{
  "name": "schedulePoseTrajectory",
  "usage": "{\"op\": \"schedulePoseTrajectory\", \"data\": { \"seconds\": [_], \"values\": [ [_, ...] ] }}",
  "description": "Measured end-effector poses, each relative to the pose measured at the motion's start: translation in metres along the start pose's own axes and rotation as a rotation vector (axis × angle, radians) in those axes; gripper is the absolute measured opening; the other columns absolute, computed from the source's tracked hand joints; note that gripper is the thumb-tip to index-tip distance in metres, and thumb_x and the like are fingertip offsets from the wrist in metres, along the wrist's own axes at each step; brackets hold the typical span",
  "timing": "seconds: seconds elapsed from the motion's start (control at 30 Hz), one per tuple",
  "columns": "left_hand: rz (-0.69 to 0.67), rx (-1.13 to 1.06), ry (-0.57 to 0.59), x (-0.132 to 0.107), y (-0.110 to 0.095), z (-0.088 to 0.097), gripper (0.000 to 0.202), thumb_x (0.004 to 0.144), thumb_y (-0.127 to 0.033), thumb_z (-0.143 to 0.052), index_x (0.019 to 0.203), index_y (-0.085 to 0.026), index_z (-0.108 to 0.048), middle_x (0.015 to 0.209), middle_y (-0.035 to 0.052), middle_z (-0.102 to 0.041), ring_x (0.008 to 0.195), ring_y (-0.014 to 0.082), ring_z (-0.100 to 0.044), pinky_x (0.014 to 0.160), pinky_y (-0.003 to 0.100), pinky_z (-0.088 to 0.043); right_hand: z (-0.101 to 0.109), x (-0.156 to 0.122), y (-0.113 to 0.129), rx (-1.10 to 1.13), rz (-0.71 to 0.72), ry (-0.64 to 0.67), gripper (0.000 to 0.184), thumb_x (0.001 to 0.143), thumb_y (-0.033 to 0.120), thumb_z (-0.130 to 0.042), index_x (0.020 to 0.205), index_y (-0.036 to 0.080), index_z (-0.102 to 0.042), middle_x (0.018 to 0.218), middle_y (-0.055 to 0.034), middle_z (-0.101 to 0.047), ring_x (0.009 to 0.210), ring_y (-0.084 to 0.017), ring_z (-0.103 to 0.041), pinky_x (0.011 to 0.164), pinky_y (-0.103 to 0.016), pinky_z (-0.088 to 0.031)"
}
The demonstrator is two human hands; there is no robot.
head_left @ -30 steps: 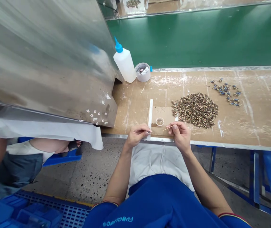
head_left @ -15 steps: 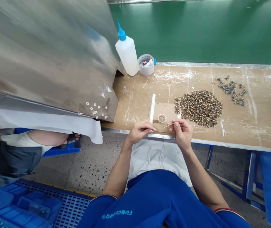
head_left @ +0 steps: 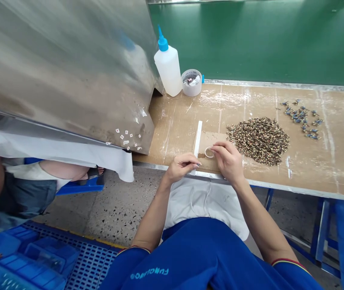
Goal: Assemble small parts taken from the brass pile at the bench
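Observation:
My left hand [head_left: 181, 167] is closed in a pinch at the table's front edge, on a tiny bluish piece [head_left: 199, 164] too small to make out well. Over the small clear cup [head_left: 206, 153] is my right hand [head_left: 228, 162], thumb and fingers pinched together. The toothpick seen in it a moment earlier is mostly hidden now. Partly covered by that hand, the cup stands on a cardboard piece [head_left: 208, 139] beside a white strip [head_left: 198, 139]. Right of my right hand lies a heap of small dark-and-gold parts [head_left: 259, 141].
Several blue-tipped parts [head_left: 303, 117] lie farther right. A white squeeze bottle [head_left: 169, 70] and a tape roll [head_left: 191, 88] holding scraps stand at the back. A metal housing [head_left: 99, 80] bounds the left; a person's knee [head_left: 58, 173] shows beyond. Behind is a green surface [head_left: 250, 40].
My right hand has moved left and forward to the clear cup, and its toothpick has dropped from sight. My left hand keeps its pinch. The whole view has shifted slightly.

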State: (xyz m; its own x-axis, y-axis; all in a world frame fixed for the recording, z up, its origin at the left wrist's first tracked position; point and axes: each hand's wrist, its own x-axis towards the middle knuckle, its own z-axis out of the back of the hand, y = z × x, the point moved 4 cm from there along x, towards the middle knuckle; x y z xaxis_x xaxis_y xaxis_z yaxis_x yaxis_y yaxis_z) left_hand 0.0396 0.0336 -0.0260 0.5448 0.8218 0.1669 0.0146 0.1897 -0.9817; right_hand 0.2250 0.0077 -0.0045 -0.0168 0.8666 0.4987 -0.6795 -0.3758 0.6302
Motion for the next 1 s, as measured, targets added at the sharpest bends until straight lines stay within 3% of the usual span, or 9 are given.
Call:
{"op": "schedulePoseTrajectory", "data": {
  "seconds": [0.23,0.43,0.6,0.77,0.9,1.0],
  "values": [
    [0.025,-0.008,-0.072,-0.001,0.004,0.0,0.037,0.088,-0.051,-0.069,0.079,-0.015,-0.074,0.074,0.0062,-0.067,0.069,0.0139,-0.061,0.063,0.025,-0.047,0.01,0.003,0.002,-0.14,0.114,0.116,0.025,0.1,0.019,-0.047,0.09,0.022,-0.069,0.093,-0.0076,-0.069,0.082,-0.019,-0.062,0.069,-0.031,-0.048],
    [0.025,-0.013,-0.095,-0.002,0.003,0.0,0.037,0.088,-0.05,-0.069,0.078,-0.015,-0.074,0.074,0.0064,-0.067,0.068,0.0136,-0.061,0.062,0.025,-0.047,0.007,0.01,0.003,0.065,0.078,0.206,0.021,0.099,0.02,-0.05,0.089,0.022,-0.068,0.099,-0.008,-0.066,0.09,-0.02,-0.064,0.077,-0.033,-0.051],
    [0.039,-0.031,-0.11,-0.003,0.004,0.001,0.034,0.087,-0.048,-0.071,0.079,-0.015,-0.074,0.075,0.0066,-0.068,0.069,0.0135,-0.062,0.063,0.024,-0.048,-0.001,0.014,0.004,-0.029,0.056,0.158,0.024,0.098,0.018,-0.048,0.087,0.023,-0.068,0.101,-0.0074,-0.066,0.087,-0.02,-0.061,0.075,-0.033,-0.05],
    [0.045,-0.045,-0.107,-0.002,0.004,0.001,0.035,0.087,-0.048,-0.071,0.079,-0.015,-0.074,0.075,0.0067,-0.069,0.069,0.0135,-0.062,0.064,0.024,-0.048,0.008,0.014,0.003,-0.121,0.052,0.182,0.022,0.098,0.019,-0.049,0.086,0.023,-0.066,0.096,-0.0081,-0.066,0.086,-0.022,-0.059,0.072,-0.034,-0.047],
    [0.041,-0.034,-0.116,-0.002,0.004,0.001,0.038,0.087,-0.051,-0.07,0.078,-0.014,-0.073,0.074,0.0066,-0.069,0.069,0.0135,-0.062,0.064,0.024,-0.048,0.008,0.008,0.002,0.052,-0.029,0.182,0.019,0.098,0.02,-0.049,0.085,0.022,-0.064,0.097,-0.0079,-0.066,0.089,-0.021,-0.062,0.078,-0.035,-0.05],
    [0.044,-0.026,-0.112,-0.002,0.004,0.001,0.039,0.087,-0.052,-0.069,0.078,-0.014,-0.073,0.075,0.0071,-0.069,0.07,0.014,-0.062,0.065,0.024,-0.049,0.006,-0.002,-0.001,0.209,-0.158,0.029,0.018,0.098,0.024,-0.051,0.086,0.022,-0.064,0.096,-0.0076,-0.066,0.092,-0.022,-0.064,0.081,-0.037,-0.052]
  ]
}}
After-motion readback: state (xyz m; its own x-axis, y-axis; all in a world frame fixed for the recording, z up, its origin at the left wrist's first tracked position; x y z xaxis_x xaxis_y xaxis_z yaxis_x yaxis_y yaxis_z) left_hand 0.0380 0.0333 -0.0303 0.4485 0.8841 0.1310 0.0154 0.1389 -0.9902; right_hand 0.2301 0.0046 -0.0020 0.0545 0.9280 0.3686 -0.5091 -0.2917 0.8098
